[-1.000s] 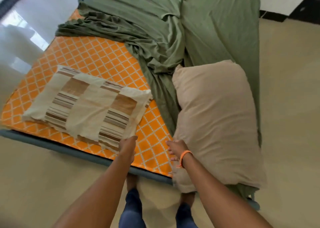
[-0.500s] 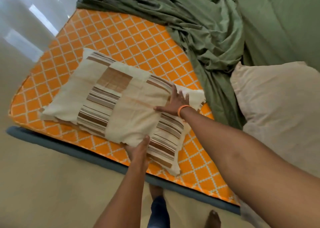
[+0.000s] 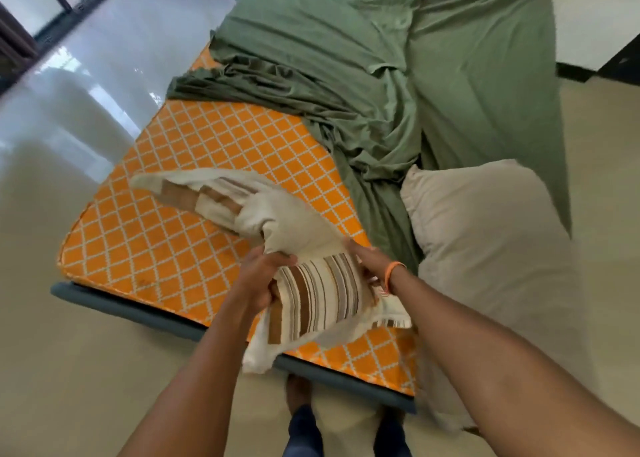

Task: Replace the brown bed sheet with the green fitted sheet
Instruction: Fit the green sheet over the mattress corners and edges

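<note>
The green fitted sheet (image 3: pixel 398 61) covers the far and right parts of the bed and lies bunched in folds across the middle. The near left of the orange diamond-patterned mattress (image 3: pixel 194 186) is bare. A cream pillow with brown stripes (image 3: pixel 298 259) is lifted off the mattress and bent. My left hand (image 3: pixel 258 280) grips its near edge, and my right hand (image 3: pixel 372 264), with an orange wristband, grips its right side. No brown sheet is visible.
A plain beige pillow (image 3: pixel 485 248) lies on the green sheet at the bed's near right corner. The blue-grey bed frame (image 3: pixel 138 312) edges the mattress in front of my feet. Shiny tiled floor (image 3: pixel 69 110) stretches left toward glass doors.
Both hands have taken hold of the striped pillow and lifted it off the mattress toward me; it lay flat before and now hangs bent.
</note>
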Demonstrator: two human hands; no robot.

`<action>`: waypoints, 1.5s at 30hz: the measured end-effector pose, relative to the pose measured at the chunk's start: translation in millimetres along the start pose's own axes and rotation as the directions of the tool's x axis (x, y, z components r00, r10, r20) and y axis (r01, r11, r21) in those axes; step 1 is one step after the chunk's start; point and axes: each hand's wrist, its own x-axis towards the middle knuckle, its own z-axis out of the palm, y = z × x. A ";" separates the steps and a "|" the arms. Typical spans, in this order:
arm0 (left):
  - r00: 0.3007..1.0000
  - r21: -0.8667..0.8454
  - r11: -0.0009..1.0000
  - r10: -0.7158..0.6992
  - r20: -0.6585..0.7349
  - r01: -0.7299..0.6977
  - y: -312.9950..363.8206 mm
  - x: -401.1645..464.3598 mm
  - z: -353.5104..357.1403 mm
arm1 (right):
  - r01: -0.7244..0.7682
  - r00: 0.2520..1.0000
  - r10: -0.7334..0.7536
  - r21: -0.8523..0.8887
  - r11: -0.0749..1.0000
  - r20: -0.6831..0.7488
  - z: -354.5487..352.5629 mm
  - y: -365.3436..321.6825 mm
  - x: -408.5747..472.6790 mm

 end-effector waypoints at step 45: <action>0.997 0.347 0.935 0.074 0.003 -0.070 -13.4 -38.9 145.7 | 0.073 0.918 -0.136 -0.178 0.981 -0.373 -142.9 48.9 -101.9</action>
